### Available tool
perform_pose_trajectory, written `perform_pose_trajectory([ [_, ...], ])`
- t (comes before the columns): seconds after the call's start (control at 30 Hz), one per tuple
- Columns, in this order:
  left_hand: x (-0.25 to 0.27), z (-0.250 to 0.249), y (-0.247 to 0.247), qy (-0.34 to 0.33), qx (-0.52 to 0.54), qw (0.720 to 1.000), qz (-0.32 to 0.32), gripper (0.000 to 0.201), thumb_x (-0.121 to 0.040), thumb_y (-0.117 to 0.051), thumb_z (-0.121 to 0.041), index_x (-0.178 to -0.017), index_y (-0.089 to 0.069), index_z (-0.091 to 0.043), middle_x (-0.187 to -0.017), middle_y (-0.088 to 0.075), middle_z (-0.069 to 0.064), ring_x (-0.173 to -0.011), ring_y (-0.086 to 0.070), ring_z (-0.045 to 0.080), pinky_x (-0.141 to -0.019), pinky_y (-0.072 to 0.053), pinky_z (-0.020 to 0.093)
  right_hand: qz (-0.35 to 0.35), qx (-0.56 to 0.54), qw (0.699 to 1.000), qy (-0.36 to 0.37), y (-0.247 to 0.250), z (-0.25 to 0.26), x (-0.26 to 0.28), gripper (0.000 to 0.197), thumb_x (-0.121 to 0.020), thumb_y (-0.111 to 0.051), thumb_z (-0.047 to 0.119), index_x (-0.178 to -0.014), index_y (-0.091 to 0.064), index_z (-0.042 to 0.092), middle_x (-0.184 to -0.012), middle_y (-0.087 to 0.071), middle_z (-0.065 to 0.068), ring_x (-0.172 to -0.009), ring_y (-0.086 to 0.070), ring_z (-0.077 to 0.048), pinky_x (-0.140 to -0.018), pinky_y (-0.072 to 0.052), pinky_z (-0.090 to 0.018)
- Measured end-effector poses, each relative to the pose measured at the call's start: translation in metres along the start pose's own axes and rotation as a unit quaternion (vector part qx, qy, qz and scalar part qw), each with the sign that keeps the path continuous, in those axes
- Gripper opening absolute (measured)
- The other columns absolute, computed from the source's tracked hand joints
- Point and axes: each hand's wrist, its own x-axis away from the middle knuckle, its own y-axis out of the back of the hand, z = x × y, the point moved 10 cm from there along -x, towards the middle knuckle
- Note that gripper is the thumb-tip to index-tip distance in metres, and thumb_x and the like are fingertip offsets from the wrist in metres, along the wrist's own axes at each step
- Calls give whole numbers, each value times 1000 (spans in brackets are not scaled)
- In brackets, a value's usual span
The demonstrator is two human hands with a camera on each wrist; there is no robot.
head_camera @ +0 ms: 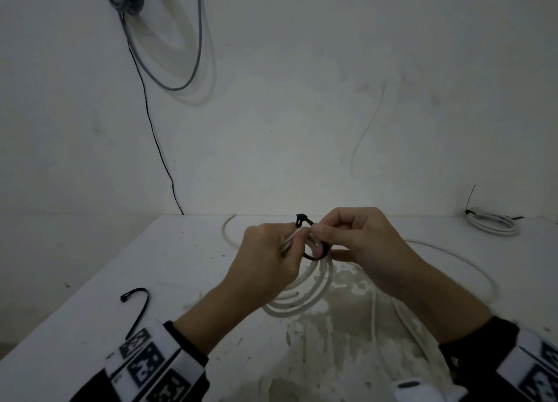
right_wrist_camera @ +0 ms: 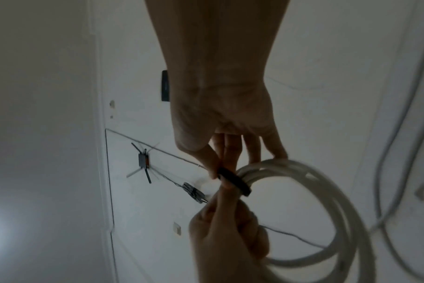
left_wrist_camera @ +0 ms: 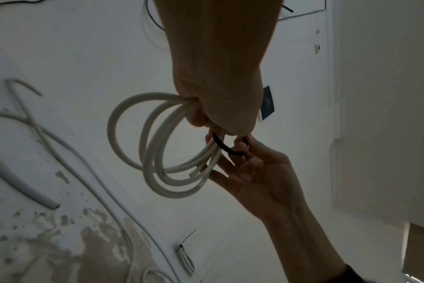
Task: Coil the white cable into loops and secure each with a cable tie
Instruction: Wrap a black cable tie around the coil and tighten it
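We judge that we are at the tying step: our left hand (head_camera: 265, 252) has its grip closed around the bunched strands of the white cable (head_camera: 305, 293), whose loops hang down toward the table (head_camera: 90, 265). Just to the right of this grip the black cable tie (head_camera: 314, 244) circles the bundle loosely, and our right hand (head_camera: 359, 238) pinches it. Next we probably must pull the tail through the head until the tie sits tight.

Cable tie (head_camera: 312, 244) partly hidden behind fingers (head_camera: 324, 232).
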Motion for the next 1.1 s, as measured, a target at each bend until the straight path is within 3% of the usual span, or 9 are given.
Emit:
perform_pose_trajectory([
  [0.07,1,-10,2,-38,-12,999,3,30,-90,-54,-16,-63,-62,-7,-37,-19,-16,-35,-34,4,-41,-23,6,12,-38,998,-48,-3,-6,-3,23,-85,-62,8,-62,-66,8,-60,-61,-9,-61,-59,-17,-68,-50,-32],
  [0.2,2,-16,4,-72,-16,997,8,36,-91,-49,-24,-63,-61,-5,-41,-19,-19,-38,-36,3,-42,-22,5,29,-122,985,-117,-7,-14,-4,29,-83,-55,2,-54,-56,6,-51,-52,-5,-54,-54,-12,-69,-45,-35],
  [0.33,0,-6,-2,-18,28,999,5,40,-88,-47,-28,-67,-66,1,-42,-32,-6,-40,-32,14,-42,-22,12,3,-160,977,-142,-5,-18,-6,29,-77,-50,-2,-49,-47,6,-43,-40,-3,-43,-44,-12,-63,-43,-33],
  [0.43,0,-9,-4,-18,48,999,3,37,-88,-50,-26,-63,-64,-1,-42,-30,-12,-38,-31,12,-42,-22,11,-14,-153,976,-154,-1,-19,-7,30,-76,-49,-2,-48,-45,7,-41,-36,-3,-44,-39,-13,-64,-44,-35],
  [0.67,5,-23,-8,-85,4,996,40,28,-89,-50,-19,-65,-60,-7,-46,-29,-23,-35,-34,2,-42,-24,5,30,-104,979,-170,-7,-18,-1,31,-82,-57,8,-52,-58,9,-52,-45,-5,-58,-49,-18,-73,-39,-42],
  [0.73,3,-12,-7,-59,10,997,39,28,-89,-52,-19,-71,-66,-3,-44,-42,-15,-36,-36,8,-41,-25,8,23,-66,984,-163,-6,-16,1,19,-84,-63,17,-69,-67,5,-60,-56,-6,-64,-56,-18,-72,-46,-41],
  [0.83,2,1,-6,-16,60,997,50,24,-90,-55,-18,-83,-73,-3,-49,-55,8,-38,-36,10,-41,-26,12,28,-3,987,-156,-3,-14,-1,26,-84,-65,30,-92,-72,6,-75,-68,-4,-78,-65,-13,-79,-51,-39],
  [0.97,5,-5,-4,-7,81,995,50,20,-91,-56,-12,-82,-73,-3,-47,-45,-8,-38,-36,7,-42,-25,10,-9,-10,988,-156,5,-8,-4,6,-76,-72,14,-75,-75,9,-82,-73,1,-96,-64,-13,-80,-49,-37],
  [1.1,4,-15,-1,-24,108,993,34,30,-90,-55,-16,-70,-68,2,-46,-40,-10,-38,-34,8,-42,-24,10,-9,-149,970,-192,-3,-13,-4,16,-80,-60,2,-64,-63,7,-74,-65,-4,-76,-60,-16,-74,-46,-33],
])
